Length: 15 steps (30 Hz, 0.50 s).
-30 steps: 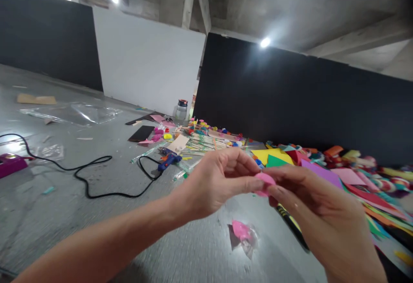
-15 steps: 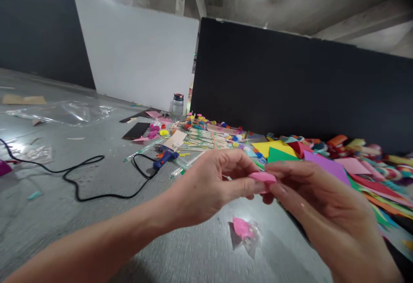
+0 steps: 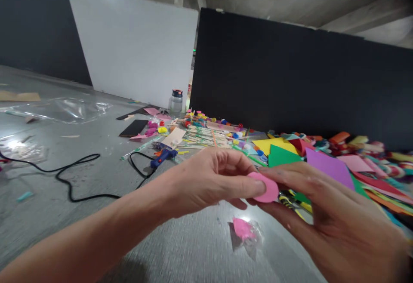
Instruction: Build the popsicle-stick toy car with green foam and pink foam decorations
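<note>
My left hand (image 3: 222, 179) pinches a flattened piece of pink modelling clay (image 3: 269, 190), its thumb lying across the face. From the other side, my right hand (image 3: 325, 205) holds the edge of the same piece, fingers along the top and thumb beneath. Part of the clay is hidden behind the left thumb. Below the hands, on the grey surface, lies more pink clay (image 3: 242, 229) in a crumpled clear wrapper (image 3: 254, 240).
A blue glue gun (image 3: 163, 157) with a black cord (image 3: 72, 184) lies to the left. Farther back are wooden sticks (image 3: 203, 136) and a bottle (image 3: 177, 101). Coloured sheets (image 3: 329, 167) spread on the right. Black and white panels (image 3: 290, 76) stand behind.
The clay has been turned so its flat, rounded face now shows. My right fingers have shifted around its edge, with the thumb moving lower. The wrapped clay stays in place.
</note>
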Motion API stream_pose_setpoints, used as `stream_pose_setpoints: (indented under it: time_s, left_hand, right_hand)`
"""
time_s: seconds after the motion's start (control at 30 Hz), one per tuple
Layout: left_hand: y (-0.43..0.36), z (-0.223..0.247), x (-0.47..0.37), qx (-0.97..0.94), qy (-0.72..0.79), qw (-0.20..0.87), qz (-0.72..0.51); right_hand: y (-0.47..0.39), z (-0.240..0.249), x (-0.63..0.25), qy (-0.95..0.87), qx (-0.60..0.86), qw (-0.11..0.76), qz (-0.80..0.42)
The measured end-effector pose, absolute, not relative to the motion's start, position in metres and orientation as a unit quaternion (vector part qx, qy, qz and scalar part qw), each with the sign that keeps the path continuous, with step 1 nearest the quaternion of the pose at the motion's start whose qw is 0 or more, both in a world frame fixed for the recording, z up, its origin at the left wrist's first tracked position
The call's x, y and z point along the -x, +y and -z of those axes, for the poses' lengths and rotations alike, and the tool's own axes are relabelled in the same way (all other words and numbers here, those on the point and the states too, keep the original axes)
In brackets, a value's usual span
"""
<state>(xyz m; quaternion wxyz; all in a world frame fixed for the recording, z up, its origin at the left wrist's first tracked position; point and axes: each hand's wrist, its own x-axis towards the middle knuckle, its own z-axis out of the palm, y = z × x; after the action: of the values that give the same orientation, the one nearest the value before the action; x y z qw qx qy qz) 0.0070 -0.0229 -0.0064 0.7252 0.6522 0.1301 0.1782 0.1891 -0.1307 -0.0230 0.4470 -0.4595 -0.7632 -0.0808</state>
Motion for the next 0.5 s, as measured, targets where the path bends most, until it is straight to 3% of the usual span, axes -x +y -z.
stream_pose_setpoints:
  time_s: [0.3,0.5]
  left_hand:
    - [-0.026,0.0046,-0.0078,-0.652,0.13,0.717,-0.209]
    - [-0.0295,0.0074,-0.011,-0.637,0.131,0.722,-0.234]
  right_hand:
    - [-0.1288,0.0274,-0.19,-0.752,0.46,0.44,0.172]
    - [-0.1302,0.0325,-0.1915,-0.736,0.492,0.435,0.166]
